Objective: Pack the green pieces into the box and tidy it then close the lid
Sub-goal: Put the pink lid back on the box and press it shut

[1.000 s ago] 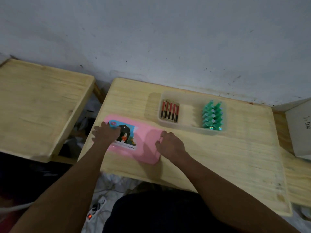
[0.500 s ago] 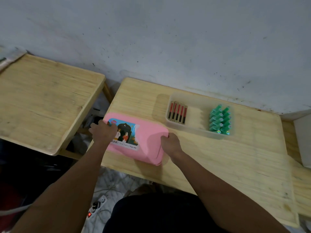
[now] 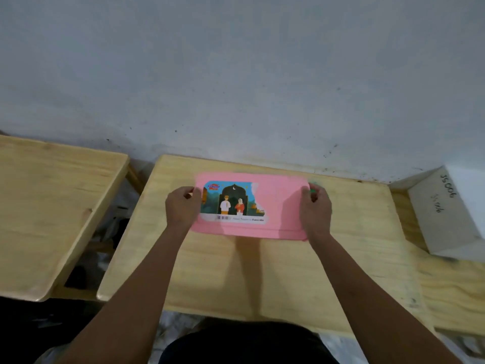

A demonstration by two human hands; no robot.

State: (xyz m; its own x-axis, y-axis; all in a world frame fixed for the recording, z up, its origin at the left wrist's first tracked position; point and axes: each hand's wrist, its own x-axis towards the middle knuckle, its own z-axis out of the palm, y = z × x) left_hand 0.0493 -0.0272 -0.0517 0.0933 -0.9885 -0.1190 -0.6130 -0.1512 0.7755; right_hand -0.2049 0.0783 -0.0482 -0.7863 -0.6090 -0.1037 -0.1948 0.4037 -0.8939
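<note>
The lid (image 3: 280, 206) was over the box, at the far middle of the table (image 3: 262, 271), close to the wall (image 3: 236, 74). A second earlier it had lain flat at the table's near left corner, with the box open beyond it and the green pieces stacked at its right end. Now the box was almost wholly hidden beneath the pink lid. Only a speck of green (image 3: 312, 191) showed at the lid's right edge, likely one of the pieces, though it was too small to be sure.

The left hand (image 3: 182, 206) gripped the lid's left end, with the fingers curled round the edge beside the sticker (image 3: 232, 202). The right hand (image 3: 315, 208) held the right end the same way, with the fingertips bent at the rim.

Packing looked finished, and closing was the step in hand. Whether the lid had seated on the rim or only hung above it could not be told from this view. It probably needed pressing down along the edges.

A second table (image 3: 52, 206) stood to the left and a white carton (image 3: 446, 214) to the right.
</note>
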